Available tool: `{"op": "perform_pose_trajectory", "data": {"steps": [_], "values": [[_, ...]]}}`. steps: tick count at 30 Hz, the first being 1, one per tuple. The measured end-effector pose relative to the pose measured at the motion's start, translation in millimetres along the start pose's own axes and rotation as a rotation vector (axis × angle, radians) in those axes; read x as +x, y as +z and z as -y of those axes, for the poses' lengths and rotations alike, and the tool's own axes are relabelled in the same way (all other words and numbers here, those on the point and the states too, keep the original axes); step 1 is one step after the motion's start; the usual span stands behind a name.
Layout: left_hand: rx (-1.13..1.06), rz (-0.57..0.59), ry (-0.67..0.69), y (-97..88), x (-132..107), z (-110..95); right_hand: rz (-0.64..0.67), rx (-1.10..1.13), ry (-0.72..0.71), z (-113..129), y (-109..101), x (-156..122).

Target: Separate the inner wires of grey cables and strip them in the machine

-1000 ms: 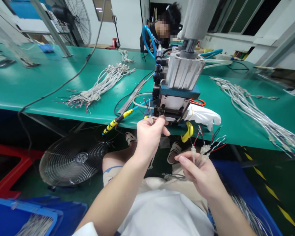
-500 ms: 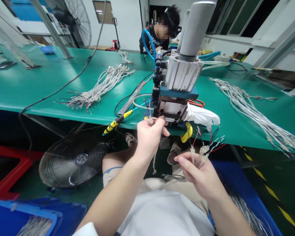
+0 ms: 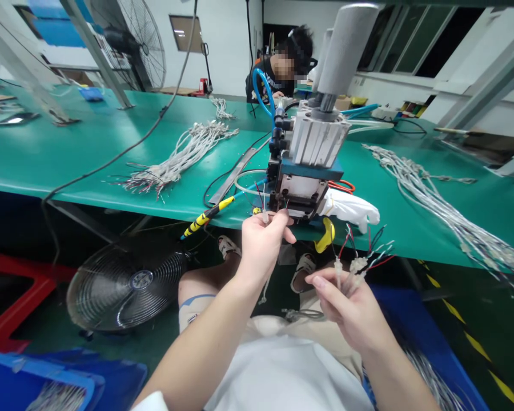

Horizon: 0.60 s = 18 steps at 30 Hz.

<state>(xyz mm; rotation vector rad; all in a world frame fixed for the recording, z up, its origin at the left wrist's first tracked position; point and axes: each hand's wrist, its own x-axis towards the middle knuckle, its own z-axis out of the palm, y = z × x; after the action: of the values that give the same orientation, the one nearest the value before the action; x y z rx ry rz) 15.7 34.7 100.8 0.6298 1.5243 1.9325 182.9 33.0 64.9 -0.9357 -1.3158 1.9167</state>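
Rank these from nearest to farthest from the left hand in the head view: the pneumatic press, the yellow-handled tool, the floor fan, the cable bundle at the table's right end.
1. Pneumatic press, touching distance, just ahead of the left hand.
2. Yellow-handled tool, to its left at the table edge.
3. Floor fan, lower left, under the table.
4. Cable bundle, far right on the table.

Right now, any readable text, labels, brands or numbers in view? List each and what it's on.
None can be read.
Floor fan: round badge at its hub, print too small to read.
Press machine: no label or plate visible on the faces shown.
Co-worker's dark shirt: pale print, blurred.
Left hand and right hand hold wires; any marks on the wires are too fine to tell.
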Motion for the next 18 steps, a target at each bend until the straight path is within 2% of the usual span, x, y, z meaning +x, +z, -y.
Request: {"op": "perform_pose_trajectory", "data": {"steps": [5, 11, 18], "values": [[-0.040, 0.131, 0.029, -10.4, -22, 5, -0.050, 0.073, -0.037, 10, 6, 6], [-0.045, 0.240, 0.049, -24.4, -55, 9, -0.004, 0.090, -0.152, 19, 18, 13], [0.044, 0.323, 0.067, -32.1, -69, 8, 0.058, 0.068, -0.262, 28, 30, 12]]}}
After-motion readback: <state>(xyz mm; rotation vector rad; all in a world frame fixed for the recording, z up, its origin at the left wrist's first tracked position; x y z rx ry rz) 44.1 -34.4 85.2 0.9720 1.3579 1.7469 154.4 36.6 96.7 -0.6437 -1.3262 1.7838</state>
